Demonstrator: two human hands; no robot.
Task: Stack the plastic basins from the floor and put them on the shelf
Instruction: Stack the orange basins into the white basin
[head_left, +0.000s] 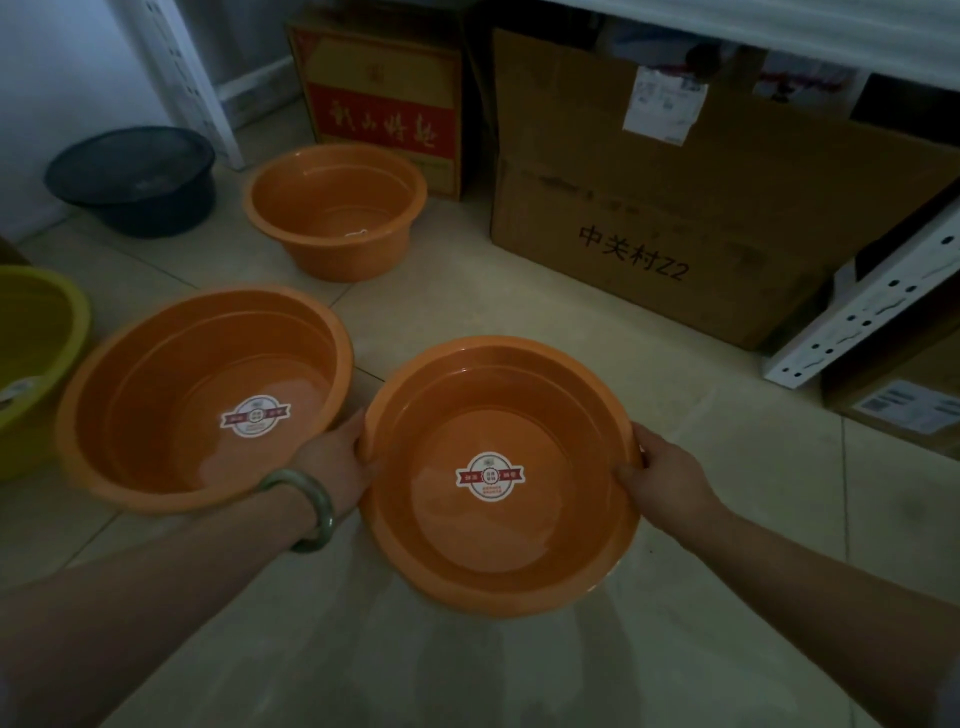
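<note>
An orange basin (498, 415) with a round sticker inside is held by its rim between both hands. My left hand (337, 462), with a green bangle on the wrist, grips its left rim. My right hand (670, 473) grips its right rim. A second rim shows just below it, so it may be two nested basins. A larger orange basin (171, 374) with a sticker sits on the floor to the left. A third orange basin (332, 208) stands farther back. A yellow-green basin (36, 343) is at the left edge, and a dark basin (135, 176) sits by the wall.
A large cardboard box (701, 218) and a red-labelled box (384, 104) stand at the back under a white shelf board (831, 36). A white perforated shelf upright (872, 306) leans at the right. Another white upright (192, 78) is at the back left. The floor is tiled.
</note>
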